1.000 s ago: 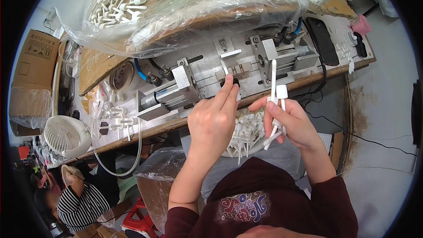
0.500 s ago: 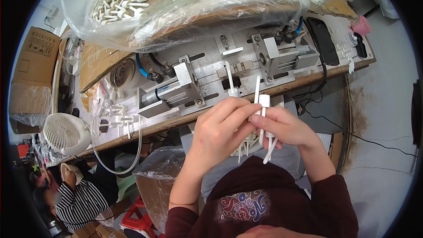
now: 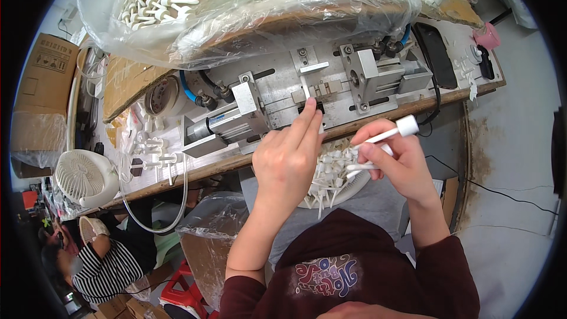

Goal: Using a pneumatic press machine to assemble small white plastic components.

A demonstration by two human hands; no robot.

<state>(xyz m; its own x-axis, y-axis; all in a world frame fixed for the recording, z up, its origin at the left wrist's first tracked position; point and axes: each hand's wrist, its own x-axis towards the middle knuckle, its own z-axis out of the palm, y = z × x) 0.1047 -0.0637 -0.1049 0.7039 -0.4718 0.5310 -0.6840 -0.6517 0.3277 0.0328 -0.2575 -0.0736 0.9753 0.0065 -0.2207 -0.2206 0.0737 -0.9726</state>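
Observation:
My left hand (image 3: pixel 286 159) reaches to the metal fixture on the bench. Its index and middle fingers lie together on a white capped stick (image 3: pixel 305 87) seated there; the thumb is hidden beneath. Closer to me on the right, my right hand (image 3: pixel 396 162) is closed round several white plastic sticks. One, a capped stick (image 3: pixel 406 126), points up to the right with its round white cap outward. Another white stick (image 3: pixel 360 168) juts left from the fingers. Below both hands, a round white container (image 3: pixel 352 192) holds many similar white pieces.
Two metal pneumatic cylinders (image 3: pixel 230 119) (image 3: pixel 384 77) flank the fixture. Behind them sits a clear plastic bag (image 3: pixel 248 38) of white capped sticks. A black phone (image 3: pixel 435 56) lies right, a white fan (image 3: pixel 85 178) stands left. A person in stripes (image 3: pixel 112 272) sits lower left.
My left hand has left the sticks beside my right hand and moved forward onto the stick in the fixture. My right hand has shifted right, turning its capped stick outward.

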